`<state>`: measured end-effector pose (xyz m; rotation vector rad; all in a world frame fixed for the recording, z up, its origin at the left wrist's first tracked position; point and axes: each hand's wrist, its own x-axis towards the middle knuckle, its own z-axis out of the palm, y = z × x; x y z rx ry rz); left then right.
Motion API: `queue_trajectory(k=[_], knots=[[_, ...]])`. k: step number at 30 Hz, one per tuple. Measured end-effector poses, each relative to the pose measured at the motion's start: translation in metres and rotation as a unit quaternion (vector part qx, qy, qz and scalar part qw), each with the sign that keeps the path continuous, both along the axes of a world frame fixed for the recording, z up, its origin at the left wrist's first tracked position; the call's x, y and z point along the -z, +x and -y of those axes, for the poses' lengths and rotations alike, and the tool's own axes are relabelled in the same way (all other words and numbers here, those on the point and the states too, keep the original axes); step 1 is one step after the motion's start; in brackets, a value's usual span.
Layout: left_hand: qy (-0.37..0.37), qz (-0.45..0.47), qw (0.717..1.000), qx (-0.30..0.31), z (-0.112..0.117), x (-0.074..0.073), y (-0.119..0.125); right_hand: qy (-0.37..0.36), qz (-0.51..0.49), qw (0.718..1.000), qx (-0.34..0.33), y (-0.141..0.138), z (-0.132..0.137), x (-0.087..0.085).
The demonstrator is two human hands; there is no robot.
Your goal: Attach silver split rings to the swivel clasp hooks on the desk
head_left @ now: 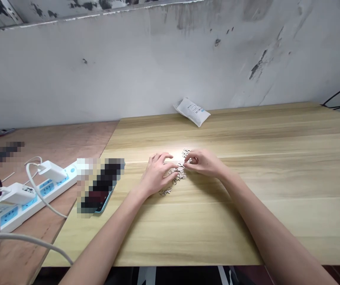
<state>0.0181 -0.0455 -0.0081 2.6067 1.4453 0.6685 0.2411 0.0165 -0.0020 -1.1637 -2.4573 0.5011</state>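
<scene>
A small heap of silver metal clasps (178, 174) lies on the light wooden table (247, 190), between my two hands. My left hand (157, 173) rests on the table at the heap's left side, its fingers curled over some of the clasps. My right hand (203, 162) lies at the heap's right side, with its fingertips pinched on a clasp at the top of the pile. One clasp (165, 192) lies loose just below my left hand.
A white sealed packet (191, 111) lies at the back by the wall. A phone (100, 192) lies at the table's left edge. A white power strip (24, 196) with plugged chargers and cables sits on the darker table to the left.
</scene>
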Motion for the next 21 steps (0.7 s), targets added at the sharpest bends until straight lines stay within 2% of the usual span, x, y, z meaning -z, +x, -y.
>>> queue_trajectory(k=[4, 9, 17, 21], knots=[[-0.011, 0.007, 1.000, 0.014, -0.001, 0.001, -0.003, -0.006, 0.052, 0.999, 0.001, -0.005, 0.005, -0.006], [-0.034, 0.030, 0.998, 0.035, -0.001, -0.002, -0.006, -0.004, 0.068, 0.998, 0.004, -0.017, 0.012, -0.002], [-0.020, 0.041, 0.999, -0.019, -0.002, -0.003, -0.006, 0.009, 0.040, 0.999, 0.015, -0.026, 0.017, 0.000], [-0.030, 0.020, 0.999, -0.018, -0.003, 0.002, -0.005, -0.007, 0.024, 1.000, 0.000, -0.022, 0.016, -0.001]])
